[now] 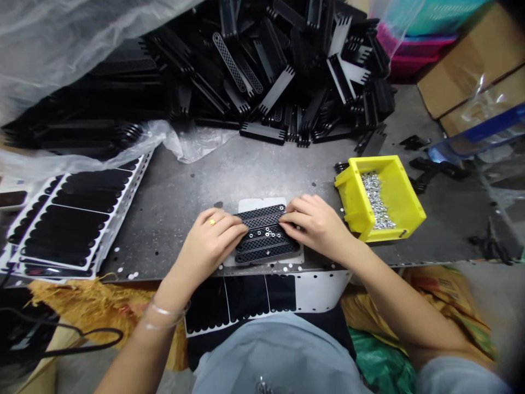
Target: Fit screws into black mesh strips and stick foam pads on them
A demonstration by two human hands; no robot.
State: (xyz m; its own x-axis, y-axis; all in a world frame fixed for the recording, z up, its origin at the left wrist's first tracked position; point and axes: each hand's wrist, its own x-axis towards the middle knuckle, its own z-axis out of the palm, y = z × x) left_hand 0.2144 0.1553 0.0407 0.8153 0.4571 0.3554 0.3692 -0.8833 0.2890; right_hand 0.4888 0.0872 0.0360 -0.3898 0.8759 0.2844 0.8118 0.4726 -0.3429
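The strips (262, 243) lay side by side in front of me at the near edge of the bench (197, 186), their long axis running left to right, right ends tipped slightly to the far side. A pad (258, 204) showed beneath them, and small rings (267, 233) were scattered over their middle. My left hand (214, 234) came in at the left ends and my right hand (318, 221) at the right, so the strips lay between the two, neither clearly nearer. Fingers and thumb were drawn together on both, tips against the strips or just over them; I couldn't tell whether either pinched a strip or a ring. Well to the right stood the bin (406, 191) of metal bits (377, 202), my right hand the nearer to it. Label sheets (65, 232) lay well to the left, and a pile (276, 90) of black parts spread along the far side.
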